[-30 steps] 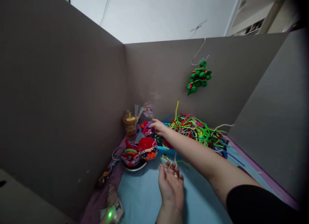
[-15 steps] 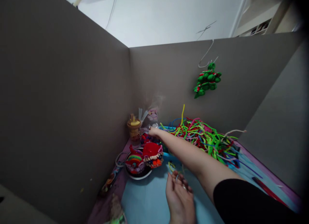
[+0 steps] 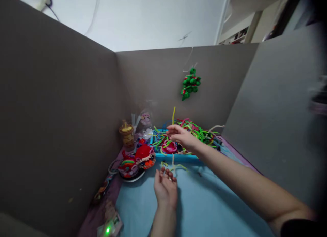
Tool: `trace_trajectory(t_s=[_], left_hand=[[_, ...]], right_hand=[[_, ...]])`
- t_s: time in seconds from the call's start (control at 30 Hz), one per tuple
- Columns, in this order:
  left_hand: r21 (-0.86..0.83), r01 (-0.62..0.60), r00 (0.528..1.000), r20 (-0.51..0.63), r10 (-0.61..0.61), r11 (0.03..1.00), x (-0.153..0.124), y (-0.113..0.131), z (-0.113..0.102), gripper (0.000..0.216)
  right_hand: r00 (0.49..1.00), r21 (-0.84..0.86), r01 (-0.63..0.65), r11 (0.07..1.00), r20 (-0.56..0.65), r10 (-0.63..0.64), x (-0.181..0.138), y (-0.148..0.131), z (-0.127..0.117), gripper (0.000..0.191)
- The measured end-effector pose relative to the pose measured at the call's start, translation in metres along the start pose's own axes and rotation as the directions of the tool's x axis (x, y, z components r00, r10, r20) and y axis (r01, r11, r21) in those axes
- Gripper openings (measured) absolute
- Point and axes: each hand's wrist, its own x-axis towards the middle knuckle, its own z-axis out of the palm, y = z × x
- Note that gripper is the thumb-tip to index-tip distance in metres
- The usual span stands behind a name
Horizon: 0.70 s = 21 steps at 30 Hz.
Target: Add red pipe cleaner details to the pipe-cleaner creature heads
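Note:
My left hand (image 3: 166,187) is low over the blue table surface, palm up, its fingers loosely curled and apart. Small pale spots show at its fingers; I cannot make out what they are. Beyond its fingertips lie pale and yellow-green pipe cleaner pieces (image 3: 178,167). My right hand (image 3: 182,137) is raised over a blue tray (image 3: 176,158), fingers stretched out and nothing visible in them. Colourful pipe cleaners (image 3: 201,131) are heaped in and behind the tray. Among them sits a red and pink fuzzy piece (image 3: 169,146), partly below the right hand.
Left of the tray, a red fuzzy figure (image 3: 145,153) and a rainbow-striped one (image 3: 127,166) rest on a round dish (image 3: 135,179). A brown lidded cup (image 3: 127,134) stands behind. Grey partitions (image 3: 158,83) enclose the table; a green ornament (image 3: 191,83) hangs at the back.
My right hand has drawn back from the far left, beside the red figures, to above the tray, with fingers extended. The view has swung right; my left hand remains palm up.

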Motion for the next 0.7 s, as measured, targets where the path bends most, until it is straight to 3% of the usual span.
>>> trace_trajectory(t_s=[0.13, 0.2, 0.3, 0.4, 0.53, 0.7], left_hand=[[0.076, 0.007, 0.999, 0.049, -0.011, 0.997, 0.003, -0.001, 0.0, 0.021], [0.111, 0.006, 0.998, 0.069, -0.014, 0.994, 0.004, -0.003, -0.001, 0.021], [0.143, -0.005, 0.997, 0.083, -0.007, 0.99, 0.007, -0.004, -0.002, 0.022], [0.139, -0.011, 0.996, 0.09, -0.002, 0.99, 0.01, -0.002, -0.003, 0.023], [0.086, -0.069, 0.981, 0.189, 0.052, 0.994, 0.012, 0.007, -0.004, 0.026], [0.147, -0.146, 0.97, 0.218, 0.112, 0.978, 0.015, 0.017, -0.006, 0.024]], right_hand=[[0.975, -0.053, -0.139, 0.989, -0.18, 0.128, -0.1, 0.051, -0.054, 0.03], [0.952, -0.122, -0.231, 0.965, -0.234, 0.198, -0.14, 0.077, -0.068, 0.023], [0.961, -0.225, -0.21, 0.951, -0.227, 0.158, -0.174, 0.096, -0.077, 0.018], [0.989, -0.346, -0.12, 0.93, -0.124, 0.081, -0.174, 0.089, -0.075, 0.019], [0.994, -0.565, -0.02, 0.825, -0.103, -0.046, -0.141, 0.08, -0.062, 0.022], [0.992, -0.73, -0.03, 0.682, -0.107, -0.071, -0.105, 0.107, -0.027, 0.038]])
